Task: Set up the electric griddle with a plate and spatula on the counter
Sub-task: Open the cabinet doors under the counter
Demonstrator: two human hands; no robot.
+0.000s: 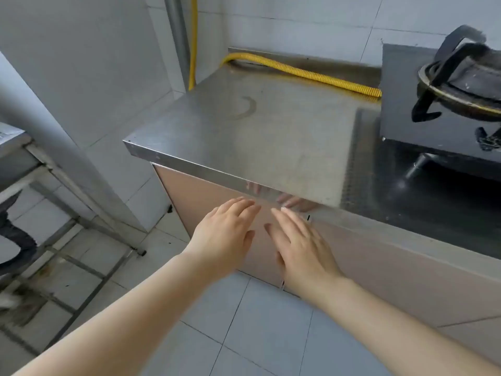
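A stainless steel counter fills the middle of the head view, its top bare apart from a curved stain. My left hand and my right hand are stretched out side by side just below the counter's front edge, in front of the beige cabinet doors. Both hands are flat with fingers apart and hold nothing. Their fingertips are mirrored in the shiny edge. No griddle, plate or spatula is visible.
A gas stove with a black burner grate stands on the counter at the right. A yellow corrugated hose runs along the back wall. A metal rack stands at the left on the tiled floor.
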